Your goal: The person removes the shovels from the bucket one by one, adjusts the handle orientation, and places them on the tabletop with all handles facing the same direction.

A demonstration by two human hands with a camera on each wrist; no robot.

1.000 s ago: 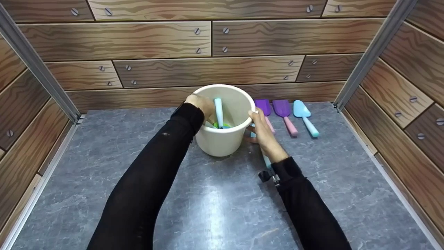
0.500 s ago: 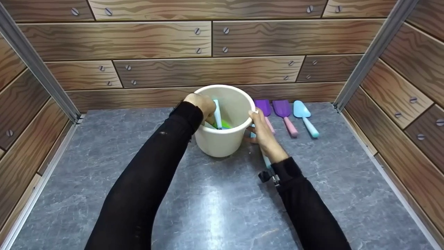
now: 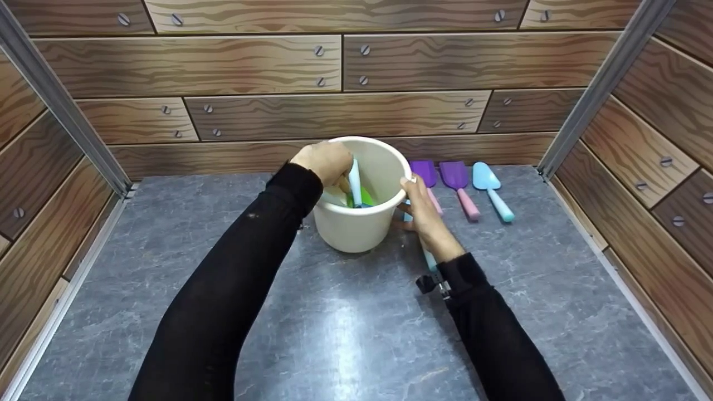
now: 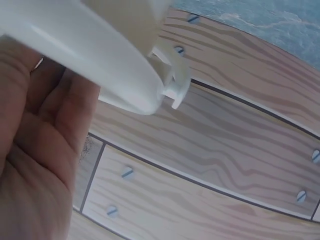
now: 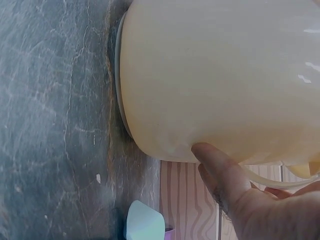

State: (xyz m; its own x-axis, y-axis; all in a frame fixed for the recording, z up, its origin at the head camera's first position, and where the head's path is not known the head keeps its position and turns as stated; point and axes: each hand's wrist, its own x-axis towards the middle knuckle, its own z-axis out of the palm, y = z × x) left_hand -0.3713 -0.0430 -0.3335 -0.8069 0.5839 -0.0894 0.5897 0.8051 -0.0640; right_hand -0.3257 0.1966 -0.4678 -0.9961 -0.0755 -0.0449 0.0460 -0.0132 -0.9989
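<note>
A cream-white bucket stands upright on the grey floor. My left hand reaches over its left rim, with the fingertips hidden inside. A light blue handle leans up beside those fingers, and a bright green piece shows low in the bucket. Whether the left hand holds anything is not visible; in the left wrist view the bucket wall covers its fingertips. My right hand grips the bucket's right rim, thumb on the rim and fingers against the outer wall, also seen in the right wrist view.
Right of the bucket lie two purple toy shovels with pink handles and a light blue shovel. Another light blue handle lies partly hidden under my right hand. Wood-patterned walls enclose the floor on three sides.
My left hand has risen slightly within the bucket's opening, and its wrist has shifted a little left. More of the green piece shows. The right hand and bucket hold nearly still.
</note>
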